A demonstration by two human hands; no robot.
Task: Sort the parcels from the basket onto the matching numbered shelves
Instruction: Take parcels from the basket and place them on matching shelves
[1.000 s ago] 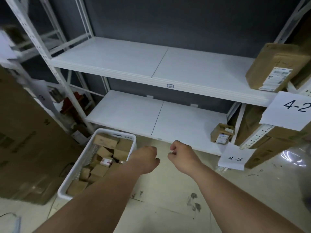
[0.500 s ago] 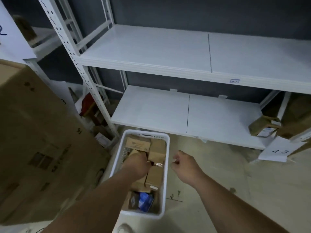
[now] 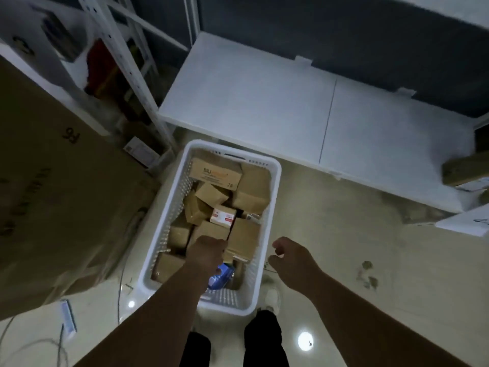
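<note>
Head view tilted lower than half a second earlier, so your basket [image 3: 275, 178] filled the middle of the floor, against the lower shelf's [image 3: 264, 102] front edge. Your left hand [image 3: 207, 254] reached deeper among the parcels [image 3: 251, 193], fingers curled; whether that grip held one, you couldn't tell. Your right hand [image 3: 291, 258] hovered loosely curled, empty, just beside the basket's right rim.

Dark wall [image 3: 344, 30], glossy pale floor [image 3: 344, 247]

Large brown cardboard carton [image 3: 50, 186] standing at left, white cables [image 3: 31, 345] trailing over glossy floor [image 3: 370, 260], ceiling-light reflection [image 3: 305, 340] near right
</note>
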